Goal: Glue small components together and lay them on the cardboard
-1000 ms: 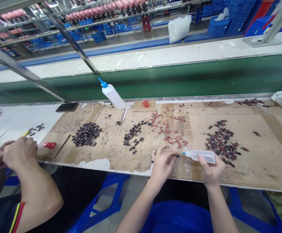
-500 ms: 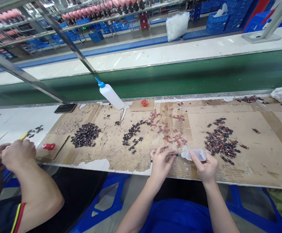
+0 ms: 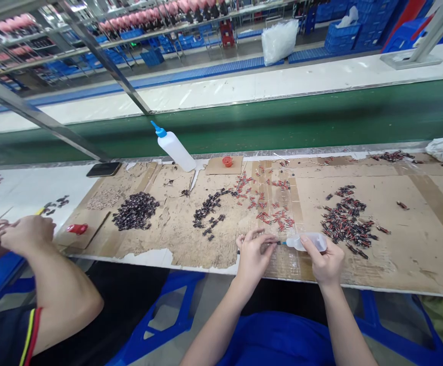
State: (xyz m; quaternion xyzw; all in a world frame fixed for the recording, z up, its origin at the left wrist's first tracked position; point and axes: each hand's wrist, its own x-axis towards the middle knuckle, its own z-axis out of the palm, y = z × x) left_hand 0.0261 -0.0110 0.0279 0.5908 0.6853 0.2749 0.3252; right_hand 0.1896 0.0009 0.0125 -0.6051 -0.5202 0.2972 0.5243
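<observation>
My right hand (image 3: 327, 260) is wrapped round a small translucent squeeze bottle (image 3: 305, 242), tipped on its side. Its thin blue nozzle points left at a small dark part (image 3: 276, 243) pinched in the fingertips of my left hand (image 3: 256, 254). My fingers hide most of that part. Just beyond my hands lie scattered small red pieces (image 3: 280, 219). A heap of small black-and-red parts (image 3: 349, 223) is to the right of the bottle, and a curved cluster of black parts (image 3: 208, 208) lies to the left.
A larger white bottle with a blue tip (image 3: 177, 151) leans at the back, near a red cap (image 3: 227, 161). Further left are a dense black heap (image 3: 135, 211), a phone (image 3: 104, 169) and a red object (image 3: 77, 229). A co-worker's hands (image 3: 23, 235) work at the far left.
The squeeze bottle has shifted slightly right with my right hand, its nozzle drawn a little back from the part. My left hand stays in place. The co-worker's hands have moved slightly.
</observation>
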